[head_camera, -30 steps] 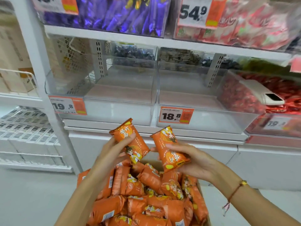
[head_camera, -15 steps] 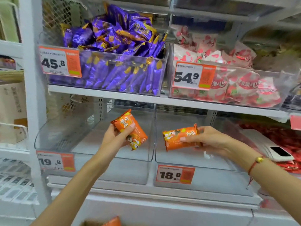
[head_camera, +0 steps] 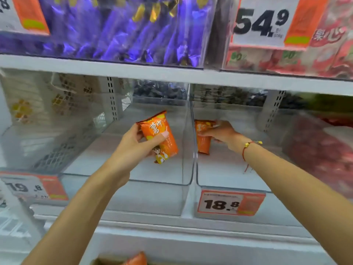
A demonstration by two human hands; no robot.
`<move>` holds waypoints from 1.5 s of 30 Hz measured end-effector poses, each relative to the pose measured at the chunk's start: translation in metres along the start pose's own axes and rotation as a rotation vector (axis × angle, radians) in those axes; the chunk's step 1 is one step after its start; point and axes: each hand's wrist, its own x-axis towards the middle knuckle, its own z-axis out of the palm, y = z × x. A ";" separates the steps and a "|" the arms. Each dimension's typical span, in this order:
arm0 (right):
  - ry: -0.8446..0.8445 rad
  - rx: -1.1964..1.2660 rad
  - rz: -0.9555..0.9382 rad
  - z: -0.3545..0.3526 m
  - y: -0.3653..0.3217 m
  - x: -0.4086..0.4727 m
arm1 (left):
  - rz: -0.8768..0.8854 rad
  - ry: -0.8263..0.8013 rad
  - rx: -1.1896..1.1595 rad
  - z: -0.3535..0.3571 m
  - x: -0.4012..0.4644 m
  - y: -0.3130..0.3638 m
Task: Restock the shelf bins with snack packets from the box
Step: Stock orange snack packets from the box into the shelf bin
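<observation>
The step in hand was placing: both hands had reached into the clear bins on the middle shelf, each with one orange snack packet. In the centre of the frame the left hand (head_camera: 133, 144) held its packet (head_camera: 159, 135) over the floor of the left bin (head_camera: 122, 196), fingers (head_camera: 164, 134) curled round the front of the wrapper and thumb behind it. The packet stood tilted, its printed face toward the camera, and appeared not yet to rest on the bin floor.

Just right of centre, the right hand (head_camera: 221, 131) gripped the second packet (head_camera: 203, 138) from above inside the right bin (head_camera: 215, 194), the one with the 18.8 price tag (head_camera: 230, 202) on its front wall. This packet hung upright close to the dividing wall between the two bins; whether its lower end touched the floor could not be told through the plastic. A red string bracelet (head_camera: 246, 150) showed on that wrist.

Both bins looked otherwise bare, so the restocking seemed to be only beginning. At the bottom edge of the frame a corner of another orange packet (head_camera: 136, 259) marked where the box (head_camera: 103, 262) stood, barely in view.

The next move would likely call for letting go of both packets so they lie flat toward the back of the bins, then drawing the arms out over the front walls and down to the box for more.
</observation>
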 end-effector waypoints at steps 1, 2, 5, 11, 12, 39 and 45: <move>0.034 0.080 0.014 0.003 0.004 0.000 | 0.001 -0.004 0.006 0.000 0.000 0.000; 0.063 0.146 0.036 0.005 0.008 0.001 | 0.001 -0.005 0.009 0.000 0.000 0.000; 0.070 0.303 0.106 0.008 0.015 -0.001 | -0.007 0.001 0.003 -0.002 0.001 -0.002; 0.144 -0.108 -0.064 0.018 0.015 -0.008 | -0.001 -0.009 -0.018 -0.002 0.001 -0.004; 0.166 -0.162 -0.080 0.019 0.013 -0.009 | 0.000 -0.012 -0.020 -0.001 0.001 -0.004; -0.315 0.233 -0.323 -0.042 -0.071 -0.196 | 0.276 -0.057 0.191 0.029 -0.048 0.055; -0.119 0.229 -0.094 -0.064 -0.030 -0.151 | 0.215 -0.193 0.467 0.029 -0.031 0.018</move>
